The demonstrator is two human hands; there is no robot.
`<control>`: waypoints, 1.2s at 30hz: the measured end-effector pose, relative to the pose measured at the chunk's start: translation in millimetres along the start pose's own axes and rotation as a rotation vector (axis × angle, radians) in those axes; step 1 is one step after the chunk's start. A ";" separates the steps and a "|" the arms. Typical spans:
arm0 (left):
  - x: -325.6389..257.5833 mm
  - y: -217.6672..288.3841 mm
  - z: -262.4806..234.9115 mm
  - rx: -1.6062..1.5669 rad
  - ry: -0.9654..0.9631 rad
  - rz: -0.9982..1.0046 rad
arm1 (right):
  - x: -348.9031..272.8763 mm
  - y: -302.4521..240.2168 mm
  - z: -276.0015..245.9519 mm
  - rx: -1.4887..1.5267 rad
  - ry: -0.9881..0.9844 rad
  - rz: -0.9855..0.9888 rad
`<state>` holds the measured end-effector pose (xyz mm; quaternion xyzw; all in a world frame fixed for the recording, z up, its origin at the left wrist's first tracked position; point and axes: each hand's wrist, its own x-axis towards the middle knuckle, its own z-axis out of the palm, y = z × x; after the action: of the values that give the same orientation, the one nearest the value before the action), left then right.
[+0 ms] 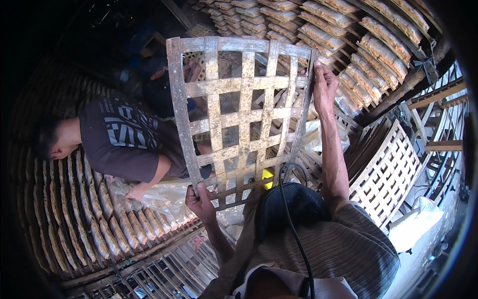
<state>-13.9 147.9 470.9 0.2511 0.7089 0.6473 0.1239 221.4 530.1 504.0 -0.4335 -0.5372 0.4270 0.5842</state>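
While the left hand (201,203) grips the near left corner of a woven panel (246,84), thumb and fingers closed on it, the right hand (324,83) is curled round its far right edge. Held up and tilted, the panel has a dark rim (182,119) and pale, blotched strips (214,89) with wide gaps between. Past its left rim I see a co-worker (129,134) in a dark shirt bending over rows of slabs (97,234), one hand at a plastic sheet (169,197); I can't tell how wide the space between is. Beyond the right hand, more slabs fill sloping racks (326,37), bounded by a thick beam (401,92). Lower on the right, a second panel (393,169) stands tilted near a white sack (418,219), with ground (420,259) showing beyond. Slats (164,269) stretch out left of the left forearm (221,244).
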 end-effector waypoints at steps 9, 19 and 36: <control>-3.1 0.1 0.6 -0.013 0.012 0.024 | -13.3 -7.5 5.4 0.359 -0.071 0.181; -4.3 -0.3 1.1 0.005 0.019 0.013 | -10.6 -9.5 8.5 0.431 -0.075 0.164; -0.8 15.1 7.7 0.025 0.028 -0.005 | -9.9 -13.5 1.2 0.639 -0.226 0.354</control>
<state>-6.4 154.6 484.5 0.2417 0.7193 0.6415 0.1124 220.1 517.1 514.6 -0.2659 -0.3549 0.7123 0.5440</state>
